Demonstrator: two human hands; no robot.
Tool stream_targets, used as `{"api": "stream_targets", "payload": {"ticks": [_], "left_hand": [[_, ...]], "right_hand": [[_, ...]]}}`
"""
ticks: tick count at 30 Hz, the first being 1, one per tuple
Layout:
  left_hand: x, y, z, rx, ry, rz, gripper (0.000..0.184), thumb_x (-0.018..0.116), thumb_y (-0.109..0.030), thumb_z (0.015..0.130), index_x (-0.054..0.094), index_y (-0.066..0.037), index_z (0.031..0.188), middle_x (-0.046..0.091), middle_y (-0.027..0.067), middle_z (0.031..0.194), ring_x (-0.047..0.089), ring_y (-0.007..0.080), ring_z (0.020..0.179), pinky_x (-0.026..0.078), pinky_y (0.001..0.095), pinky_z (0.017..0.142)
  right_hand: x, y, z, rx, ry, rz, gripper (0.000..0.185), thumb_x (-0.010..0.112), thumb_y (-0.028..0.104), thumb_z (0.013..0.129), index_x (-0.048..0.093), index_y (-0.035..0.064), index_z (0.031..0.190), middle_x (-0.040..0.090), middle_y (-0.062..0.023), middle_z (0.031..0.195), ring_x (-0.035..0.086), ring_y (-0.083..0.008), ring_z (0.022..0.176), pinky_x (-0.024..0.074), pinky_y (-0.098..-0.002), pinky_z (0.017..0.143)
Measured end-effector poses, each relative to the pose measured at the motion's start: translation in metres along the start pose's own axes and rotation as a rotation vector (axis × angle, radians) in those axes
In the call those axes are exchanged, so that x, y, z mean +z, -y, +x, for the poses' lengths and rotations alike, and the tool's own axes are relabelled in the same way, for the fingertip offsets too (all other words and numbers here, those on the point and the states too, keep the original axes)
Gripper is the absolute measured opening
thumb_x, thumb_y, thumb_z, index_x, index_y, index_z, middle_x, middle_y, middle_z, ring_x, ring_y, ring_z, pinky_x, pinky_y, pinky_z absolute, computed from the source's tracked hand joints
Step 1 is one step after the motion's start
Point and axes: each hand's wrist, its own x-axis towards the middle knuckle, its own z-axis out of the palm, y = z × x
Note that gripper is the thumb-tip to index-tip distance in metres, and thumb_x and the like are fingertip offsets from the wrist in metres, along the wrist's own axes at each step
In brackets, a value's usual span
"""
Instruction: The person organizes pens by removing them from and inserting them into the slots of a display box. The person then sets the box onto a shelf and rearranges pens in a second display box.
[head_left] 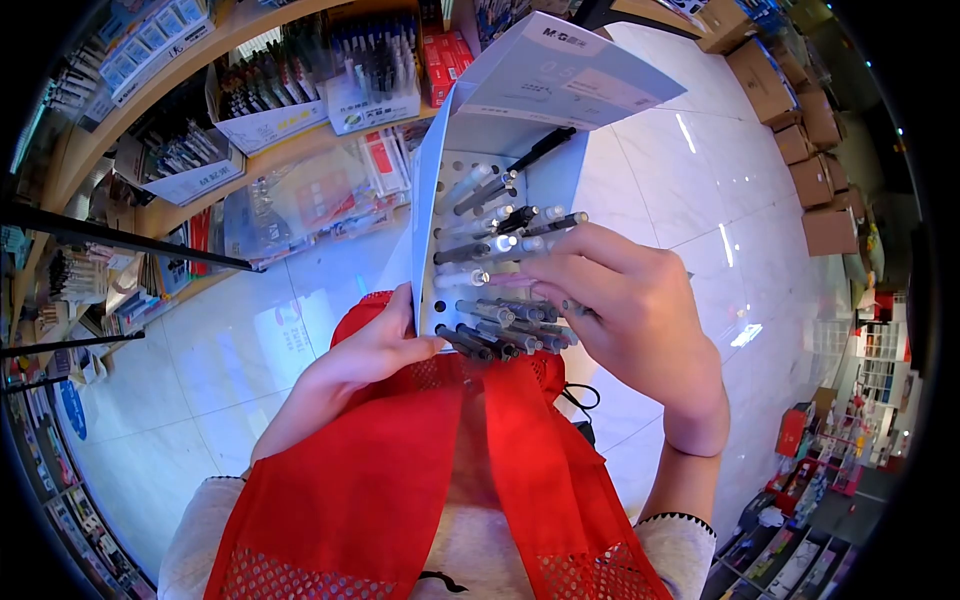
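A light blue and white pen box point(427, 200) stands in front of my chest, its printed lid point(570, 75) raised. Several pens point(510, 240) sit in its holes, dark ones and pale ones, with some bare holes at the left side. My left hand point(375, 340) is closed on the box's lower left edge, its thumb at the near rim. Over the right side of the box, my right hand point(620, 290) has its fingers pinched together among the pens. What lies between those fingertips is too small to make out.
Wooden shelves point(285, 150) at the upper left hold pen boxes point(375, 100) and plastic packets point(300, 205). Cardboard boxes point(830, 230) are stacked at the right beyond the tiled floor point(670, 180). Low racks point(790, 560) stand at the lower right.
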Motion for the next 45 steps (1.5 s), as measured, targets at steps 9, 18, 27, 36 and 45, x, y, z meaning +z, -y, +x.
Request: {"api": "stream_targets", "payload": {"ticks": [9, 18, 27, 36, 45], "left_hand": [[-0.006, 0.004, 0.001, -0.009, 0.020, -0.048, 0.076, 0.060, -0.001, 0.080, 0.010, 0.007, 0.137, 0.040, 0.0162, 0.128, 0.038, 0.0212, 0.121, 0.032, 0.0315, 0.099], [-0.002, -0.004, -0.001, -0.065, -0.033, -0.018, 0.074, 0.057, 0.001, 0.080, 0.010, 0.007, 0.137, 0.040, 0.0152, 0.126, 0.040, 0.0199, 0.116, 0.034, 0.0298, 0.096], [-0.001, -0.001, 0.001, -0.043, -0.054, 0.033, 0.072, 0.056, 0.000, 0.081, 0.011, 0.008, 0.137, 0.037, 0.0162, 0.127, 0.036, 0.0189, 0.117, 0.031, 0.0285, 0.097], [0.000, 0.000, 0.004, -0.066, -0.128, 0.073, 0.070, 0.055, -0.002, 0.082, 0.012, 0.009, 0.135, 0.037, 0.0163, 0.127, 0.035, 0.0191, 0.118, 0.030, 0.0278, 0.099], [0.009, -0.006, 0.002, -0.076, -0.204, 0.148, 0.068, 0.054, -0.002, 0.083, 0.011, 0.009, 0.135, 0.037, 0.0158, 0.124, 0.036, 0.0192, 0.117, 0.029, 0.0287, 0.099]], "right_hand": [[-0.002, -0.005, 0.004, 0.012, -0.081, 0.018, 0.018, 0.069, 0.001, 0.067, 0.066, 0.0052, 0.084, 0.058, -0.0061, 0.073, 0.058, -0.0212, 0.061, 0.0463, -0.0288, 0.053], [-0.003, -0.003, 0.007, -0.008, 0.025, -0.072, 0.018, 0.068, 0.001, 0.067, 0.066, 0.0071, 0.083, 0.058, -0.0044, 0.072, 0.058, -0.0216, 0.059, 0.0449, -0.0297, 0.050], [0.002, -0.013, 0.011, -0.030, 0.055, -0.044, 0.015, 0.059, 0.001, 0.067, 0.063, 0.0074, 0.079, 0.056, -0.0056, 0.071, 0.058, -0.0274, 0.061, 0.0445, -0.0372, 0.050], [0.009, -0.021, 0.015, -0.035, 0.114, -0.096, 0.021, 0.058, 0.002, 0.066, 0.067, 0.0096, 0.083, 0.058, -0.0054, 0.073, 0.060, -0.0276, 0.066, 0.0472, -0.0379, 0.055], [0.015, -0.026, 0.019, -0.184, 0.112, -0.156, 0.016, 0.057, 0.003, 0.065, 0.064, 0.0095, 0.079, 0.057, -0.0039, 0.070, 0.061, -0.0241, 0.067, 0.0475, -0.0360, 0.052]]}}
